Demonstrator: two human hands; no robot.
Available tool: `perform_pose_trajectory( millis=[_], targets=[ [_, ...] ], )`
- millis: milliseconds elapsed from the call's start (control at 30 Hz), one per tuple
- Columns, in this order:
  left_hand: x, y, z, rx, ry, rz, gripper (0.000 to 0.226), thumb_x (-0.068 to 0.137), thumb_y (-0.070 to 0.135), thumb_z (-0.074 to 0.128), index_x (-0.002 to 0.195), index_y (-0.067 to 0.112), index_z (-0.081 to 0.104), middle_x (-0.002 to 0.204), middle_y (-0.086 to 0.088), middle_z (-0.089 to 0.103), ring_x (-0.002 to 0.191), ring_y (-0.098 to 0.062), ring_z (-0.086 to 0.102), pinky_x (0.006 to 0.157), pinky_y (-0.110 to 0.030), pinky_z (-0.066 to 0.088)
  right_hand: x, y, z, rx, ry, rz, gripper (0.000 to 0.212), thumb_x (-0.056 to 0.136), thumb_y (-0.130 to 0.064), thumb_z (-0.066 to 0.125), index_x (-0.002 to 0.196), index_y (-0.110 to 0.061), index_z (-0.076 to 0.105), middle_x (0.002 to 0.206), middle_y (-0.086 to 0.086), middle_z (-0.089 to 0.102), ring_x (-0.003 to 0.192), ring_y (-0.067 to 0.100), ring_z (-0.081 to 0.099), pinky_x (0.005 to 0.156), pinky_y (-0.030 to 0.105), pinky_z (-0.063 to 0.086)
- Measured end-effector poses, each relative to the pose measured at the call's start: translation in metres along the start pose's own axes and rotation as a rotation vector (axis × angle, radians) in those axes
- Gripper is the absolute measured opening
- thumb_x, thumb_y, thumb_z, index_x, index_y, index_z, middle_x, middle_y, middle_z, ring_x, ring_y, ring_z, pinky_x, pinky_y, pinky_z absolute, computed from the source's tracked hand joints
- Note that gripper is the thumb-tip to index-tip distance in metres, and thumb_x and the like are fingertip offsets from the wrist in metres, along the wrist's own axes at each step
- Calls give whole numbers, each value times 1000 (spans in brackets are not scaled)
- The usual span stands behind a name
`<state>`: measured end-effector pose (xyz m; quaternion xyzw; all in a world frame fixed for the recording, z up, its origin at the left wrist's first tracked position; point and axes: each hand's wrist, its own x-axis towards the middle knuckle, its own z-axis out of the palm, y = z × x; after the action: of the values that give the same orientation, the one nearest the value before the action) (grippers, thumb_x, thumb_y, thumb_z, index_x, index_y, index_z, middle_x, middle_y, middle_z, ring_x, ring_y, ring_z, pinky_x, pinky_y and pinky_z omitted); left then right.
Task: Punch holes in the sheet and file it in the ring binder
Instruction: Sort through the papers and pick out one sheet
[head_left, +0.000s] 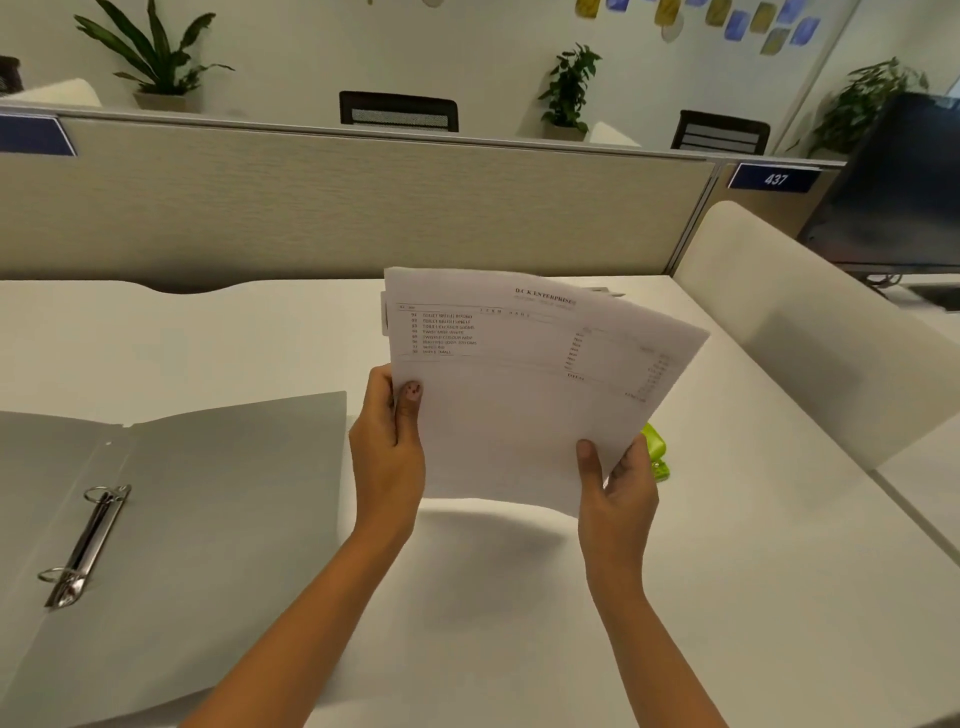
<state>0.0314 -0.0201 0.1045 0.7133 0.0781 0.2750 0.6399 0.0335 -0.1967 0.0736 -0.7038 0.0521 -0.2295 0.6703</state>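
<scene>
The binder (208, 519) lies open on the desk (519, 623) at the left, its rings (85, 540) toward its left side. To its right the sheet (519, 415) is held above the desk. The left hand (387, 457) is at its left edge and the right hand (618, 493) at its lower right corner. The hole punch (655, 452) sits just behind the right hand, partly hidden by the sheet. A partition (337, 208) stands behind the desk, and a monitor (898, 182) stands far right.

Both hands (387, 457) (618, 493) hold the sheet (519, 395) above the desk (519, 597)
</scene>
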Motion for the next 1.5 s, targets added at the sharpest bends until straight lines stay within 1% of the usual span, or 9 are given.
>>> perform_pose_trajectory(
  millis=[167, 467, 667, 833, 933, 1033, 1267, 1333, 1500],
  targets=[
    [-7, -17, 4, 10, -28, -154, 25, 101, 31, 36, 115, 15, 49, 108, 5, 64, 89, -7, 63, 68, -14, 56, -7, 14, 1, -19, -45, 68, 26, 96, -16, 55, 110, -37, 50, 114, -11, 62, 98, -15, 58, 79, 4, 48],
    [-11, -18, 4, 11, -13, -166, 29, 96, 33, 41, 116, 15, 51, 111, 4, 62, 95, -11, 63, 80, -27, 58, -8, 19, 2, -2, -36, 71, 25, 100, -14, 47, 108, -38, 49, 112, -14, 62, 102, -4, 59, 77, 3, 47],
    [-13, -32, 1, 1, -28, -171, 19, 94, 31, 51, 112, 26, 54, 106, 14, 64, 99, -7, 64, 78, -14, 54, -8, 25, 1, -55, -52, 85, 27, 102, -13, 41, 94, -37, 51, 100, -20, 61, 86, -14, 58, 69, 3, 45],
    [-14, -34, -1, -10, -7, -176, 28, 93, 32, 52, 117, 18, 57, 111, 5, 67, 100, -11, 64, 83, -22, 56, -8, 30, 4, -95, -48, 88, 22, 101, -17, 43, 97, -37, 51, 102, -17, 61, 92, -5, 60, 70, 4, 48],
    [-18, -42, -1, -1, -35, -186, 17, 92, 33, 54, 109, 29, 58, 105, 13, 68, 97, -6, 65, 81, -19, 55, -10, 39, 4, -141, -52, 119, 18, 100, -16, 45, 105, -33, 48, 103, -4, 62, 96, 10, 59, 69, 0, 45],
    [-20, -47, -3, 34, -52, -178, 15, 93, 29, 55, 108, 29, 57, 103, 12, 68, 94, -3, 65, 77, -14, 54, -9, 43, 3, -162, -66, 139, 16, 100, -16, 45, 109, -29, 48, 105, -1, 62, 96, 14, 58, 69, 3, 46],
    [-6, -42, -10, 5, -25, -164, 6, 92, 24, 61, 91, 26, 67, 87, -6, 72, 83, -29, 66, 78, -47, 58, 6, 40, -9, -92, -118, 186, 18, 96, -15, 54, 114, -17, 58, 108, -2, 69, 101, 9, 65, 78, 14, 49],
    [0, -41, -12, -47, -1, -195, 9, 91, 23, 62, 91, 29, 68, 89, -2, 73, 85, -25, 69, 78, -43, 58, 12, 41, -14, -47, -141, 231, 21, 94, -13, 59, 115, -14, 59, 109, 2, 71, 102, 12, 67, 83, 20, 50],
    [6, -41, -10, -252, 80, -359, 14, 91, 17, 62, 101, 23, 70, 97, 3, 75, 90, -12, 71, 80, -25, 58, 14, 32, -20, 268, -110, 431, 27, 87, -4, 65, 110, -18, 64, 99, 0, 71, 87, 21, 64, 71, 34, 52]
  ],
)
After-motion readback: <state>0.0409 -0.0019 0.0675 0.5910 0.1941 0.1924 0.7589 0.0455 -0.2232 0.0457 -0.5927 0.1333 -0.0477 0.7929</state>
